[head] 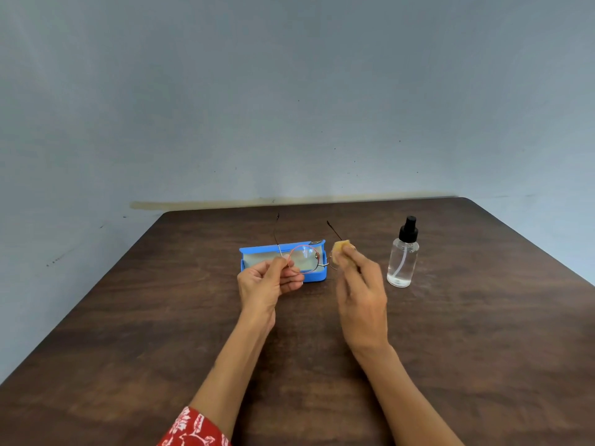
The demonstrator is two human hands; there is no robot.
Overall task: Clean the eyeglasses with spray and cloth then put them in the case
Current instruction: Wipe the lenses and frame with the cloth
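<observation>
a: dark brown wooden table (161,317) fills the lower half of the frame, with a plain grey-blue wall (289,91) above it.

b: where are the thin round wire-framed eyeglasses (304,259)?

a: at the centre, held up in front of the open bright blue rectangular glasses case (314,277), which lies on the table. their arms point up toward the wall.

b: and the hands?

a: the left hand (269,284) pinches the glasses at the left rim, fingers curled. the right hand (360,300) pinches a small yellow folded cloth (341,251) against the right lens, which the cloth mostly covers.

b: anything else?

a: a clear plastic spray bottle with a black pump top (403,254) stands upright at centre right, just beside the right hand. a red floral sleeve (193,429) shows at the bottom edge.
</observation>
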